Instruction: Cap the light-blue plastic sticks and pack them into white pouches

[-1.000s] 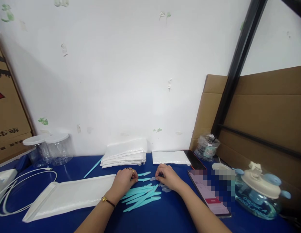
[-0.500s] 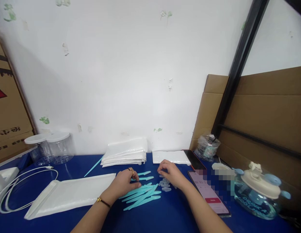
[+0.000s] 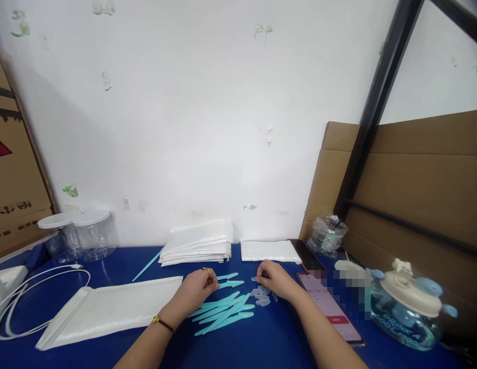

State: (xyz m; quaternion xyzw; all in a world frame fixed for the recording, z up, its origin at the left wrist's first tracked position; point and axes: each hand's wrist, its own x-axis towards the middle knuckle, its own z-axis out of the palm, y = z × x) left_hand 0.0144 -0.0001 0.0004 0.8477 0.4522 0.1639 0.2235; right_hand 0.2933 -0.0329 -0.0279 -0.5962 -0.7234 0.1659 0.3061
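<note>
My left hand [image 3: 202, 286] is closed at the near ends of two turquoise eyebrow razors, with thumb and fingers pinched on the lower razor [image 3: 231, 283]. Just below it lies a loose pile of similar turquoise razors [image 3: 223, 310], crossing one another on the blue table. My right hand [image 3: 274, 279] pinches down at the upper edge of a small heap of translucent blade caps [image 3: 262, 296]. One cap [image 3: 254, 279] shows at its fingertips; the fingers partly hide it.
A white padded mailer [image 3: 111, 310] lies left of my hands. Behind stand a stack of white mailers [image 3: 198, 245] and another mailer [image 3: 269, 251]. A phone [image 3: 330, 307] and a water bottle [image 3: 407, 307] are right; clear jars [image 3: 94, 238] and a white cable [image 3: 21, 297] left.
My left thumb and fingers have closed at the razor's end. My right hand has moved slightly right and down, its fingers now pinching among the caps.
</note>
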